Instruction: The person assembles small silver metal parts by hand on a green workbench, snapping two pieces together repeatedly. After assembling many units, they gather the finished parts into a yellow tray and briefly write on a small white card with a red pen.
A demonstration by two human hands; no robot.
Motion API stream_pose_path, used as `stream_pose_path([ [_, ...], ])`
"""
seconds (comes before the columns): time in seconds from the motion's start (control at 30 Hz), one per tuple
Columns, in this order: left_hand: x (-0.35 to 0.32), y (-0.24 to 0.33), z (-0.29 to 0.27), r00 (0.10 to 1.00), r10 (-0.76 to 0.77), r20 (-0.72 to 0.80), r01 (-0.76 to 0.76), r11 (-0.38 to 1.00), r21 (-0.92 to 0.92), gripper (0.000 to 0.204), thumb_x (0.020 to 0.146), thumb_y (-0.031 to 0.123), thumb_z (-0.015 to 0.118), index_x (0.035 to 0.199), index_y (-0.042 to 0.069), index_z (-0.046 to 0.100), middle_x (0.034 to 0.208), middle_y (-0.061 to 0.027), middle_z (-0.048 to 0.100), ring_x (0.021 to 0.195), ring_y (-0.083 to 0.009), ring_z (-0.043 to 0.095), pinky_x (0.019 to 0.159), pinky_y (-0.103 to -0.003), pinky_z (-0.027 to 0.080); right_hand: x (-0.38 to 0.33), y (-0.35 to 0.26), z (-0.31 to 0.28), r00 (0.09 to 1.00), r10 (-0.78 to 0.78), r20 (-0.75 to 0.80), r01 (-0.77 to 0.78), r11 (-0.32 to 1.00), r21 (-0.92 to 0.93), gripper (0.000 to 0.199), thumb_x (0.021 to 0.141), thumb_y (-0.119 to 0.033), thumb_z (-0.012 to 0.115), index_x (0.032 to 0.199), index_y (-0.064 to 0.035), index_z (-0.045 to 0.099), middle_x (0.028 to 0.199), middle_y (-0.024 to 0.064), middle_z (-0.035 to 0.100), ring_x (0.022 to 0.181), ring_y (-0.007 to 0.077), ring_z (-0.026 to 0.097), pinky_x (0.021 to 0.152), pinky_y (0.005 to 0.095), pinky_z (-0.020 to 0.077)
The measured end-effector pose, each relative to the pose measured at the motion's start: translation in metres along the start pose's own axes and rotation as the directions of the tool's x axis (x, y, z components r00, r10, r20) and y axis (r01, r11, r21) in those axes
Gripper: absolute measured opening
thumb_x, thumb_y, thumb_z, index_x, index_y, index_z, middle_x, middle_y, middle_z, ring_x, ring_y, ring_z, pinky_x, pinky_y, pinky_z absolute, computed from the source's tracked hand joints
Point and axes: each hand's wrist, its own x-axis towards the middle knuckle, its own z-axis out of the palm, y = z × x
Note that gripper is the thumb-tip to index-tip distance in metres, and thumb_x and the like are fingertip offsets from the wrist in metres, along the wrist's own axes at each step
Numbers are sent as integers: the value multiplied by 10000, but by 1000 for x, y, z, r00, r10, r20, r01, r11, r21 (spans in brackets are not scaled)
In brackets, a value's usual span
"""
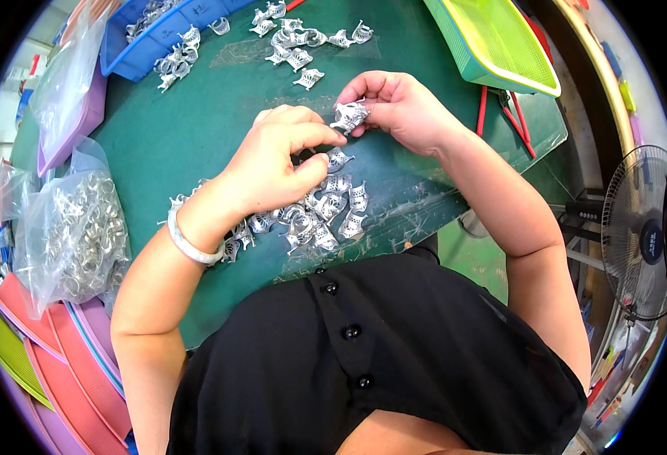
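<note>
Right hand grip pinches 1 silver openwork piece over the tabletop; left hand half-curled beside it, can't tell if holding anything. Fingertip-only hold: a slip could drop it into the loose pile.

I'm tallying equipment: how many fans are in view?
1: a fan at the far right, beyond the green table. Others may be hidden.

This looks like a small workshop: a worn green tabletop carries many matching silver openwork metal pieces, with a blue bin, a red-handled tool, a bulging clear bag of metal parts and stacked plastic baskets around it.
</note>
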Motion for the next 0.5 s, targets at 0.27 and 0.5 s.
stream_pose_path([
  [0.27, 1, -6, -1, 989, 63, -133, -47, 992, 121, 178, 710, 5, 562, 861, 32, 653, 871, -109, 609, 851, -270, 592, 767, -358, 470, 2, 7, -4, 994, 9, 107, -44, 945, 323, 166, 861, 30, 534, 1025, 8, 551, 987, 140, 629, 824, 192, 645, 717, 285, 542],
  [0.5, 28, -38, 0, 919, -315, -238, 372, 893, 252, 403, 758, 175, 669, 1130, 50, 584, 1004, -141, 584, 904, -288, 585, 790, -373, 475, 3, 4, 1, 998, 49, 38, -58, 952, 299, 155, 865, 19, 543, 1020, 24, 541, 963, 166, 633, 812, 218, 658, 698, 285, 551],
])
